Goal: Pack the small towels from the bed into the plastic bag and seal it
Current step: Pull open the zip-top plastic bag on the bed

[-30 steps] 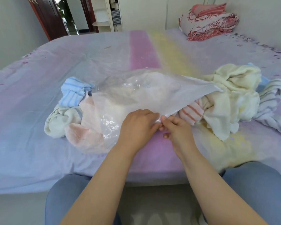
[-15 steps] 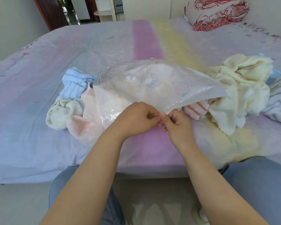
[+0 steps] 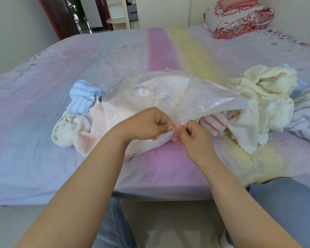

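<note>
Pastel sheets are covering the bed (image 3: 61, 86), with a folded quilt (image 3: 240, 17) lying at its far corner by the wall. Both the left hand (image 3: 147, 126) and right hand (image 3: 191, 135) are pinching the near edge of the plastic bag (image 3: 168, 93), seemingly prying it open. Towels (image 3: 258, 97) are lying loose around it, so packing looks barely begun and sealing is still waiting.

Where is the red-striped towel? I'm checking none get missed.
In the head view the red-striped towel lies on the bed right of centre, poking out from under the plastic bag, beside the right hand and against the cream towel.
</note>
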Tool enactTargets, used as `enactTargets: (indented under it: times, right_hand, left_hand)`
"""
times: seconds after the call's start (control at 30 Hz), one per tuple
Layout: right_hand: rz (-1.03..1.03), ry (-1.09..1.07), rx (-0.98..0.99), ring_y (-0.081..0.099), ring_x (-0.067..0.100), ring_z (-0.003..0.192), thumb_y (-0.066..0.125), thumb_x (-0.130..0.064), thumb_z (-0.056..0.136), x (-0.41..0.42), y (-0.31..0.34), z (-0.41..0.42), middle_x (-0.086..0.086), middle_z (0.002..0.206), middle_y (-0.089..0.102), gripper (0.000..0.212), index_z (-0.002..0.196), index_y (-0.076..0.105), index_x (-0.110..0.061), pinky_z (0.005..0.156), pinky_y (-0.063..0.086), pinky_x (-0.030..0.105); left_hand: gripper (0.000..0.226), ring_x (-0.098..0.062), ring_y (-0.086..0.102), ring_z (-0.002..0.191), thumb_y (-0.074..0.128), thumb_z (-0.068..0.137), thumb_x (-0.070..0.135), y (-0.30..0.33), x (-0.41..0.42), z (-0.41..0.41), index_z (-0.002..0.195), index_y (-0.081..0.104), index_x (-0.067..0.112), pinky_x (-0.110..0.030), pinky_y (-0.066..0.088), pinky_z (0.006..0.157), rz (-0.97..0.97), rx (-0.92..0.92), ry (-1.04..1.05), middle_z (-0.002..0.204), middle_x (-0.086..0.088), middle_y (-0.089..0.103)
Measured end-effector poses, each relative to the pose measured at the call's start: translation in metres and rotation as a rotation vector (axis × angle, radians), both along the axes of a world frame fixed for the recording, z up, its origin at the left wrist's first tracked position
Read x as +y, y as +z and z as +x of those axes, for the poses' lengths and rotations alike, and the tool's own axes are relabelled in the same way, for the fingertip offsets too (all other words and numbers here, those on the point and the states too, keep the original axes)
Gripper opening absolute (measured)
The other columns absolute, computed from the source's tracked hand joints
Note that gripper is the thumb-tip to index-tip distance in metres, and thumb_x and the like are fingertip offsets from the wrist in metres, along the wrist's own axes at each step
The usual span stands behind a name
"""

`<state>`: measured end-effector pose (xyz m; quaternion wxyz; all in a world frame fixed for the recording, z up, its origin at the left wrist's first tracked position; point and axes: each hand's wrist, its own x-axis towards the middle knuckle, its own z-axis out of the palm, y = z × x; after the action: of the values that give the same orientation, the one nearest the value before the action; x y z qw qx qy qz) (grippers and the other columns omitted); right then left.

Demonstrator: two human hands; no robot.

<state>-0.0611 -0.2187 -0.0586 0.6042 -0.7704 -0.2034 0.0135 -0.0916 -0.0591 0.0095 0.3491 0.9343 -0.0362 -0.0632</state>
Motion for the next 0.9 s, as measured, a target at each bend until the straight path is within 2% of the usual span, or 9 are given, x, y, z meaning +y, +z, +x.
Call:
enactTargets:
  times: [0.07, 0.17, 0.23, 0.27, 0.37, 0.47, 0.6, 0.8, 0.9]
  right_hand:
    - [0.025, -0.003, 0.036, 0.066, 0.012, 0.07, 0.055, -0.026, 0.095, 0.0, 0.002, -0.002, -0.003, 0.067, 0.068, 0.029, 0.074, 0.057, -0.006, 0.07, 0.053, 0.029]
    - [0.079, -0.039, 0.189, 0.066, 0.014, 0.066, 0.057, -0.02, 0.093, 0.0, 0.006, -0.003, 0.0, 0.064, 0.067, 0.027, 0.075, 0.06, 0.0, 0.064, 0.056, 0.027]
    - [0.166, -0.062, 0.338, 0.062, 0.014, 0.06, 0.058, -0.012, 0.09, -0.001, 0.009, -0.002, 0.003, 0.058, 0.062, 0.023, 0.069, 0.06, -0.002, 0.06, 0.056, 0.027]
    - [0.208, -0.072, 0.382, 0.059, 0.015, 0.059, 0.058, -0.009, 0.089, -0.002, 0.01, -0.001, 0.005, 0.056, 0.06, 0.023, 0.067, 0.059, -0.003, 0.06, 0.057, 0.028]
    - [0.259, -0.074, 0.394, 0.058, 0.014, 0.057, 0.058, -0.008, 0.09, -0.004, 0.01, -0.001, 0.004, 0.056, 0.061, 0.023, 0.074, 0.061, 0.008, 0.065, 0.059, 0.031]
    - [0.24, -0.048, 0.344, 0.061, 0.007, 0.058, 0.057, -0.014, 0.093, -0.005, 0.003, -0.003, 0.0, 0.059, 0.063, 0.03, 0.078, 0.059, 0.012, 0.071, 0.059, 0.032]
    - [0.207, -0.01, 0.276, 0.063, 0.003, 0.061, 0.053, -0.017, 0.096, -0.006, -0.002, -0.002, 0.006, 0.074, 0.066, 0.033, 0.084, 0.056, 0.014, 0.071, 0.06, 0.027]
    - [0.202, 0.03, 0.222, 0.062, 0.006, 0.06, 0.047, -0.016, 0.099, -0.008, 0.003, -0.001, 0.003, 0.065, 0.061, 0.027, 0.083, 0.056, 0.003, 0.065, 0.056, 0.022]
    - [0.197, 0.031, 0.196, 0.059, 0.007, 0.054, 0.044, -0.016, 0.1, -0.009, 0.009, -0.001, 0.005, 0.061, 0.059, 0.027, 0.079, 0.055, -0.003, 0.061, 0.054, 0.022]
  left_hand:
    - [0.02, -0.013, 0.057, 0.068, 0.056, 0.095, 0.02, 0.002, 0.0, 0.001, 0.092, 0.074, 0.012, -0.019, 0.053, 0.054, 0.016, 0.011, 0.008, 0.084, -0.023, 0.063]
    - [0.02, -0.016, 0.058, 0.063, 0.055, 0.094, 0.024, 0.003, -0.008, 0.0, 0.087, 0.073, 0.017, -0.034, 0.056, 0.061, 0.192, -0.025, -0.008, 0.068, -0.005, 0.063]
    - [0.019, -0.014, 0.061, 0.069, 0.057, 0.091, 0.028, 0.002, -0.018, -0.004, 0.086, 0.073, 0.021, -0.038, 0.053, 0.068, 0.353, -0.082, -0.018, 0.073, 0.004, 0.068]
    - [0.017, -0.013, 0.062, 0.074, 0.058, 0.089, 0.03, 0.002, -0.022, -0.004, 0.087, 0.073, 0.023, -0.038, 0.053, 0.07, 0.367, -0.104, -0.001, 0.077, 0.007, 0.069]
    - [0.009, -0.009, 0.065, 0.079, 0.067, 0.085, 0.03, 0.001, -0.024, -0.002, 0.087, 0.075, 0.025, -0.037, 0.054, 0.073, 0.279, -0.148, 0.05, 0.081, 0.01, 0.071]
    - [0.009, -0.011, 0.066, 0.078, 0.067, 0.087, 0.026, 0.0, -0.021, 0.002, 0.086, 0.074, 0.021, -0.037, 0.054, 0.073, 0.276, -0.137, 0.012, 0.08, 0.006, 0.072]
    - [0.008, -0.01, 0.064, 0.077, 0.066, 0.088, 0.023, -0.004, -0.02, 0.006, 0.086, 0.072, 0.018, -0.035, 0.053, 0.073, 0.238, -0.146, 0.003, 0.08, 0.006, 0.071]
    - [0.007, 0.0, 0.058, 0.069, 0.071, 0.085, 0.016, -0.011, -0.017, 0.007, 0.079, 0.072, 0.019, -0.021, 0.047, 0.071, -0.032, -0.175, 0.084, 0.074, 0.013, 0.069]
    - [0.007, 0.001, 0.059, 0.07, 0.071, 0.085, 0.017, -0.009, -0.018, 0.006, 0.079, 0.073, 0.021, -0.018, 0.046, 0.072, -0.078, -0.209, 0.096, 0.073, 0.014, 0.067]
